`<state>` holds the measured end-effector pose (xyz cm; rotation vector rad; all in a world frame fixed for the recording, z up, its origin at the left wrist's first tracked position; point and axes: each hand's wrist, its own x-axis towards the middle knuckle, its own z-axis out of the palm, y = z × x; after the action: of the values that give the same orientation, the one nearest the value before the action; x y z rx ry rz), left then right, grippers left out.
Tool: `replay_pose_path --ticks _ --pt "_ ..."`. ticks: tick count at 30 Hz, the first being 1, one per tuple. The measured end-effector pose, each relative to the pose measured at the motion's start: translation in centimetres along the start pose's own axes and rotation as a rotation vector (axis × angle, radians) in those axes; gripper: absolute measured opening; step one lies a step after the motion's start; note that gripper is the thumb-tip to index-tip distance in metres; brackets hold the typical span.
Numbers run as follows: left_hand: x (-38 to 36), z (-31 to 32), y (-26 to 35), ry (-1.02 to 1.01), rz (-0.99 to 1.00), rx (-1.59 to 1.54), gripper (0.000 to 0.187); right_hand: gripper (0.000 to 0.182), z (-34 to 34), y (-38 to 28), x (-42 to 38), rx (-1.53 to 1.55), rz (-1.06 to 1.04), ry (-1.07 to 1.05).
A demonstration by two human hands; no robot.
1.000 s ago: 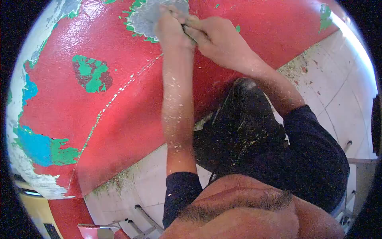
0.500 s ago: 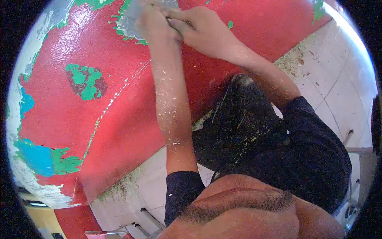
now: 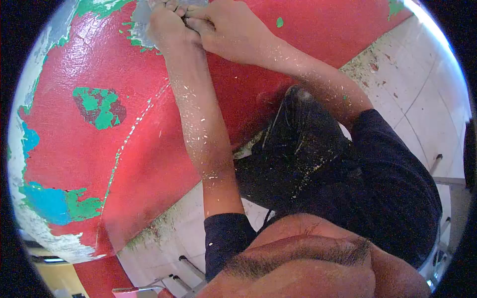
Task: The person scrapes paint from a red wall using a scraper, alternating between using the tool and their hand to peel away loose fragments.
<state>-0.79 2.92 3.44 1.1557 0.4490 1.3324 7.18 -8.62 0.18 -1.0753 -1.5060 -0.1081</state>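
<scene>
A large curved surface with peeling red paint (image 3: 149, 169) fills the upper left of the head view. Near the top edge, my left hand (image 3: 171, 25) is closed over a bare grey patch (image 3: 141, 22) ringed by ragged green paint. Right beside it, my right hand (image 3: 231, 32) is closed too, its fingers meeting the left hand's. A small dark bit shows between the fingers, but what they grip is hidden. Pale paint flakes cling to both forearms. A green patch (image 3: 104, 107) and a blue patch (image 3: 47, 202) show through the red.
Pale floor tiles (image 3: 422, 99) with paint crumbs run along the red surface's lower edge. My dark-trousered knee (image 3: 298, 124) is close to that surface. Metal legs (image 3: 191, 268) stand at bottom left, near a roller-like tool (image 3: 126, 290). A grey frame (image 3: 449, 184) stands at right.
Both hands, held together, have moved a little left and up over the grey patch. The view has shifted slightly.
</scene>
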Motion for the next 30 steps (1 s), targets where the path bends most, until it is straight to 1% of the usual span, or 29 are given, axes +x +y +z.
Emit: replay_pose_path --ticks 1,4,7,8,10,11,13,15,17,18,20,22,24,26,27,29,30 --pt "-0.1 0.2 0.4 0.007 0.035 -0.04 0.037 0.032 0.0 0.0 0.2 -0.016 -0.015 -0.01" --pt "1.1 -1.5 -3.0 -0.022 0.073 -0.053 0.035 0.029 0.2 0.7 -1.7 -0.09 0.153 -0.076" --pt "1.3 -1.5 -1.3 -0.121 0.057 -0.044 0.03 0.027 0.3 -0.1 -0.6 -0.117 0.109 -0.03" --pt "1.0 -2.2 -1.8 -0.216 -0.085 -0.247 0.029 0.027 0.2 -0.2 -1.1 -0.063 0.114 -0.03" --pt "-0.6 -1.2 -3.5 -0.086 0.002 -0.163 0.029 0.029 -0.1 -0.4 -1.7 0.043 0.105 -0.018" --pt "-0.8 -0.8 -3.8 -0.042 0.032 -0.115 0.029 0.03 -0.1 -0.2 -1.4 0.033 0.065 -0.017" --pt "0.0 -0.3 -2.1 -0.031 0.058 -0.057 0.028 0.032 0.2 0.1 -1.3 0.019 0.011 -0.022" --pt "0.7 -0.2 0.7 -0.07 0.093 -0.04 0.028 0.036 0.5 -0.9 1.1 0.04 -0.031 0.09" --pt "0.4 0.0 0.0 -0.042 0.088 -0.044 0.027 0.037 0.2 -1.5 0.8 0.038 0.016 0.055" --pt "-0.2 0.2 -1.3 -0.01 0.076 -0.034 0.027 0.036 -0.7 -1.7 -0.4 0.015 0.067 -0.022" --pt "-1.1 0.1 -2.7 0.036 0.07 -0.016 0.027 0.037 -0.5 -1.4 -0.9 -0.002 0.094 -0.098" --pt "-1.2 0.7 -2.5 0.062 0.069 0.013 0.027 0.039 -0.1 -0.7 -0.9 -0.002 0.08 -0.098" --pt "-1.4 1.6 -3.0 0.092 0.066 0.059 0.026 0.041 0.3 -1.4 -0.1 0.028 0.064 0.016" --pt "-2.2 1.3 -2.9 0.036 0.041 0.033 0.026 0.041 0.5 -1.3 -0.5 0.049 -0.014 0.083" --pt "-2.1 1.0 -2.2 0.005 0.044 0.023 0.026 0.04 0.8 -0.3 -1.3 0.052 -0.091 0.098" --pt "-1.9 0.0 -0.9 -0.046 0.051 0.006 0.027 0.038 1.2 -0.7 -1.0 0.028 -0.087 0.056" --pt "-1.3 -0.7 -0.2 -0.085 0.037 0.033 0.026 0.036 0.7 -1.9 -0.4 -0.009 0.003 -0.004"
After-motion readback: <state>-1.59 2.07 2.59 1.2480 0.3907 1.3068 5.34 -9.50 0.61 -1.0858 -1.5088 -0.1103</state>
